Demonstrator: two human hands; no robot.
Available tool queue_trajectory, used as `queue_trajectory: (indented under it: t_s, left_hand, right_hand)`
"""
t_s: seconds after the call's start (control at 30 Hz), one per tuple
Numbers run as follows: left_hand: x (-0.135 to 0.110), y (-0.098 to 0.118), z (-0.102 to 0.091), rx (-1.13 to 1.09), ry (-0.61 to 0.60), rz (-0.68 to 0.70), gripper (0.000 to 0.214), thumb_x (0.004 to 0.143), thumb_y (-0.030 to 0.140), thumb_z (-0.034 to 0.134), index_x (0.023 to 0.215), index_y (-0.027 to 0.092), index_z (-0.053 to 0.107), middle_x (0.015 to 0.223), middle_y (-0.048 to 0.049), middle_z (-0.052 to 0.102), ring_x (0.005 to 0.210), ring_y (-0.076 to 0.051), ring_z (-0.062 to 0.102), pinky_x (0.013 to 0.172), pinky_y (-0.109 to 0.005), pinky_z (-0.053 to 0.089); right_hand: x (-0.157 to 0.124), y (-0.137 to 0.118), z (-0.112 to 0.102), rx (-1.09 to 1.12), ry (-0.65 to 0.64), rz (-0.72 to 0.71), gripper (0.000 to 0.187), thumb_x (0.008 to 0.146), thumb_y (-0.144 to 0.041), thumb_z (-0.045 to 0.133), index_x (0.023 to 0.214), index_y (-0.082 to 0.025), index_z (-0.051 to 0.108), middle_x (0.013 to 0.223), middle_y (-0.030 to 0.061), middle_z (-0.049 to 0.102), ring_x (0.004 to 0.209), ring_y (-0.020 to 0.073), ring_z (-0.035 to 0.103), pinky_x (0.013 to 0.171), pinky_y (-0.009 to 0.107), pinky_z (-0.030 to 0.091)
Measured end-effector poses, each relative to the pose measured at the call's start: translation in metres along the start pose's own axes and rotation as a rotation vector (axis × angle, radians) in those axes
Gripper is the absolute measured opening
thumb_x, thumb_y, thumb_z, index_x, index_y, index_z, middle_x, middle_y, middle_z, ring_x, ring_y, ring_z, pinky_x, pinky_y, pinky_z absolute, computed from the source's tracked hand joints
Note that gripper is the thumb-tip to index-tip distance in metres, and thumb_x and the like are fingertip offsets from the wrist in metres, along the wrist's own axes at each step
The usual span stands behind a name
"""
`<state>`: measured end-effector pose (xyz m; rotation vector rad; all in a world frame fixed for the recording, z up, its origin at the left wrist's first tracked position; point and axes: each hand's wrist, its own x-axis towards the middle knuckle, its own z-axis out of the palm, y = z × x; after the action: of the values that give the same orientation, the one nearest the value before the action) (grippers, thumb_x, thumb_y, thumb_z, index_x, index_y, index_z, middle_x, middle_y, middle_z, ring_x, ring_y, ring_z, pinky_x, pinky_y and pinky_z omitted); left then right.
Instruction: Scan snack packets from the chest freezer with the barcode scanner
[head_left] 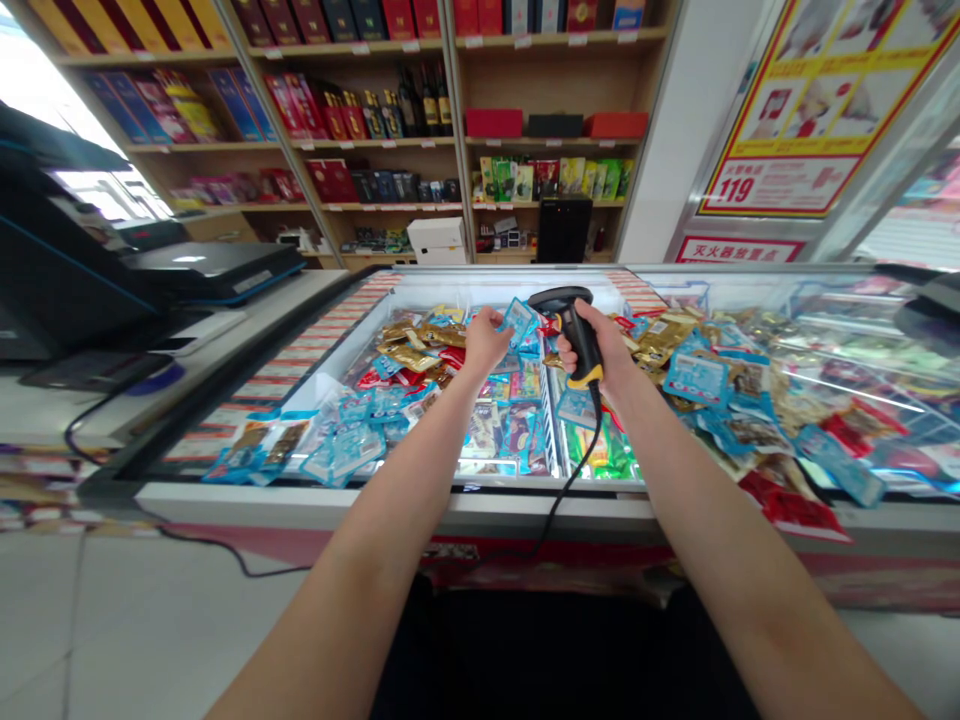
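My right hand (606, 345) is wrapped round the handle of a black and yellow barcode scanner (582, 340), its head tilted to the left. A cable (574, 480) hangs from the handle. In my left hand (486, 340), a small blue snack packet (519, 322) is pinched between thumb and fingers, close in front of the scanner head. Both hands are above a glass-topped chest freezer (390, 492). Under and around them lie many packets: gold ones (409, 358), blue ones (352, 445) at the left and more blue ones (697, 377) at the right.
Red packets (799, 505) hang over the freezer's front edge at the right. A counter with a black scale (217, 268) and a dark screen (60, 250) stands at the left. Shelves of boxes and bottles (424, 105) line the back. The scanner cable runs down along the freezer front.
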<state>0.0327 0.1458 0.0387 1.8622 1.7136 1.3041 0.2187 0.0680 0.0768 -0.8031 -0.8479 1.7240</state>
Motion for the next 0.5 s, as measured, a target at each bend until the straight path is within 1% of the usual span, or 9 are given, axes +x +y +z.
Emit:
queue_trajectory:
  t_s: [0.1,0.23,0.33,0.5]
  left_hand:
    - [0.0000,0.0001,-0.0007,0.000,0.000,0.003,0.015,0.071,0.017,0.065,0.079,0.021,0.053,0.086,-0.0031,0.067,0.086,-0.020,0.063,0.084,-0.032,0.046]
    - [-0.0005,0.0011,-0.0014,0.006,-0.001,0.001,0.015,0.071,0.018,0.065,0.078,0.021,0.052,0.086,-0.0025,0.066,0.086,-0.019,0.062,0.084,-0.032,0.046]
    - [-0.0017,0.0032,-0.0020,0.012,0.003,-0.011,0.017,0.071,0.017,0.065,0.077,0.021,0.050,0.084,-0.0018,0.065,0.084,-0.019,0.062,0.082,-0.032,0.046]
    - [-0.0021,0.0045,-0.0020,0.013,0.007,-0.009,0.021,0.070,0.016,0.066,0.075,0.022,0.047,0.080,-0.0005,0.063,0.081,-0.018,0.060,0.080,-0.031,0.045]
  right_hand:
    - [0.0006,0.0007,-0.0009,-0.005,-0.008,-0.002,0.043,0.095,-0.057,0.054,0.073,-0.020,0.053,0.050,0.0015,0.058,0.036,0.0117,0.049,0.032,0.021,0.042]
    - [0.0006,0.0002,-0.0010,-0.020,-0.005,0.005,0.043,0.095,-0.057,0.054,0.072,-0.020,0.050,0.050,0.0019,0.058,0.035,0.0117,0.048,0.032,0.021,0.041]
    - [0.0016,-0.0011,-0.0018,-0.024,-0.005,0.017,0.043,0.095,-0.056,0.053,0.073,-0.020,0.050,0.050,0.0020,0.058,0.035,0.0121,0.048,0.032,0.022,0.041]
    - [0.0035,-0.0022,-0.0047,-0.037,-0.046,0.033,0.042,0.095,-0.057,0.053,0.077,-0.020,0.054,0.050,0.0021,0.059,0.035,0.0133,0.049,0.033,0.023,0.042]
